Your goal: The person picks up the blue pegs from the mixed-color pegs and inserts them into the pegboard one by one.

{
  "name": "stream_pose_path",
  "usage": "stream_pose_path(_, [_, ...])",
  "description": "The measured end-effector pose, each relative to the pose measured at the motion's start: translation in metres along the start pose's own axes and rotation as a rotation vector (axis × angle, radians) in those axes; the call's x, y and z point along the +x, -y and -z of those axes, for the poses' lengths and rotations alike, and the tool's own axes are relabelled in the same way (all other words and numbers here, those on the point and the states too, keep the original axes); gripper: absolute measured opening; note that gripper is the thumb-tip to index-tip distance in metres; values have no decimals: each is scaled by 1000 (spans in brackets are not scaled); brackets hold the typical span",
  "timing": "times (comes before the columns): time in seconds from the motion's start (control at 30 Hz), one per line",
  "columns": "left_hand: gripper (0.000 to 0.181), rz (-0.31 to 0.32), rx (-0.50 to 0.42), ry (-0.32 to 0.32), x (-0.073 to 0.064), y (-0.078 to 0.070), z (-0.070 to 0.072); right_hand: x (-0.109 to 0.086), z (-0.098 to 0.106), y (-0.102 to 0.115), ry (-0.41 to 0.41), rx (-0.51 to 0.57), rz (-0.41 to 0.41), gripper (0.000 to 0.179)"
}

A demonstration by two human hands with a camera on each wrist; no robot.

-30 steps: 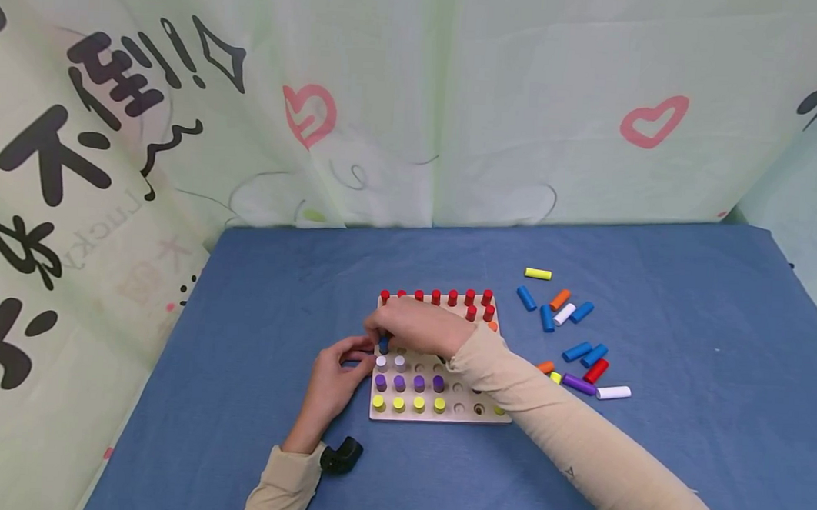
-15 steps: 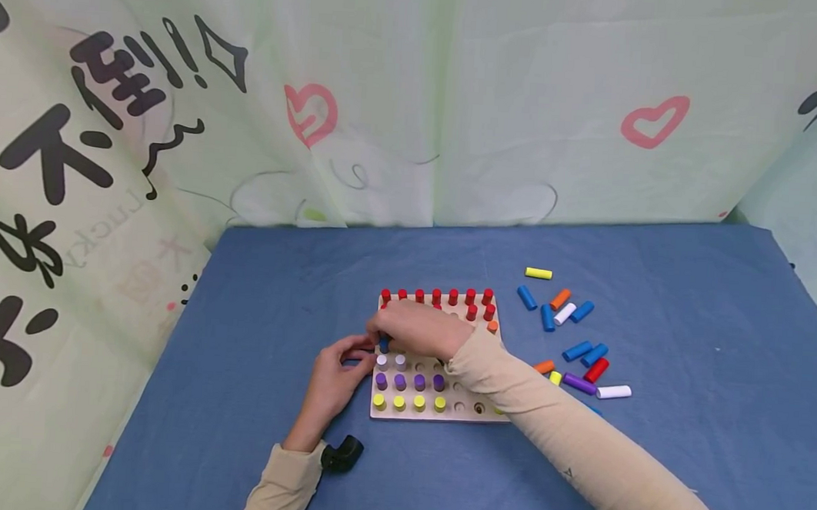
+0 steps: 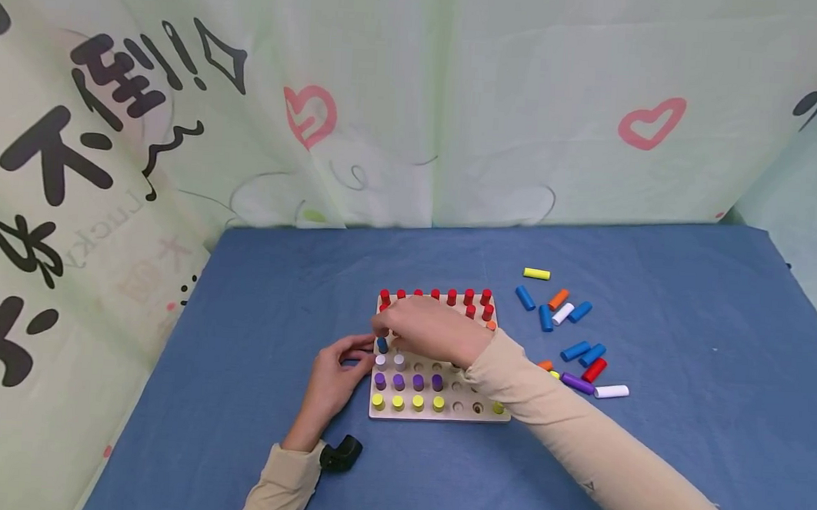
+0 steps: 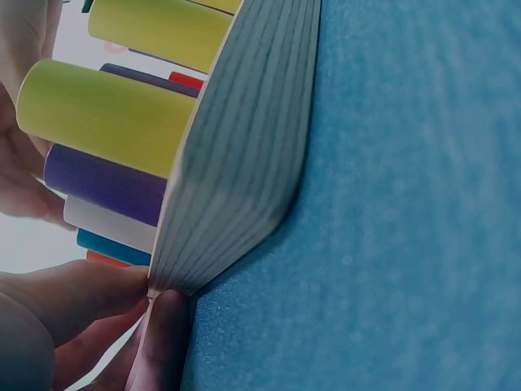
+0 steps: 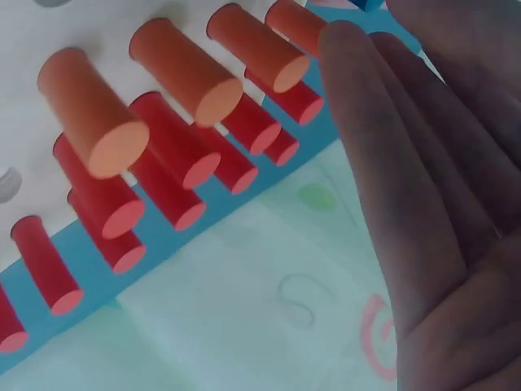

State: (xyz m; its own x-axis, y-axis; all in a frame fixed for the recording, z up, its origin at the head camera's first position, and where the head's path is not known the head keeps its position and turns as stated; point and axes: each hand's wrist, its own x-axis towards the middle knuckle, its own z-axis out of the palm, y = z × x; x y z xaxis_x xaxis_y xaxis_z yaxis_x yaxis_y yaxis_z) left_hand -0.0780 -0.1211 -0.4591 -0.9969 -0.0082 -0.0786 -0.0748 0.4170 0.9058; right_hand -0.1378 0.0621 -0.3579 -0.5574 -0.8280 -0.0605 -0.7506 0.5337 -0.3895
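Note:
In the head view, a wooden pegboard (image 3: 434, 418) stands on the blue cloth, with rows of coloured pegs upright in it. My left hand (image 3: 335, 374) holds the board's left edge; in the left wrist view its thumb (image 4: 106, 285) and a finger meet at that edge. Over the board's left part reaches my right hand (image 3: 432, 329), fingertips just above a blue peg (image 3: 382, 346) upright in the leftmost column. Its fingers (image 5: 383, 163) look fairly straight in the right wrist view, beside a row of orange pegs (image 5: 183, 69). The hand hides the board's middle.
Loose pegs lie right of the board: several blue ones (image 3: 545, 318), a yellow one (image 3: 536, 274), a purple one (image 3: 577, 383), a red one (image 3: 594, 370), a white one (image 3: 612, 391) and others. The right sleeve (image 3: 579, 441) crosses the board's right side. A printed curtain (image 3: 454, 173) hangs behind.
My right hand has lifted slightly and drawn a little to the right, off the blue peg, which stays standing in the board. The left hand has kept its place.

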Motion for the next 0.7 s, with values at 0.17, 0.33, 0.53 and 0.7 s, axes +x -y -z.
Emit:
stream_pose_path(0.17, [30, 4, -5, -1, 0, 0, 0, -4, 2, -1, -20, -12, -39, 19])
stream_pose_path(0.33, [31, 24, -2, -1, 0, 0, -1, -10, 3, -3, -59, -20, -69, 19])
stream_pose_path(0.53, [31, 35, -1, 0, 0, 0, -1, -18, 5, -8, -78, -7, -101, 13])
stream_pose_path(0.7, [31, 44, 4, 2, 1, -1, -2, -26, 5, -11, -102, -4, -159, 14])
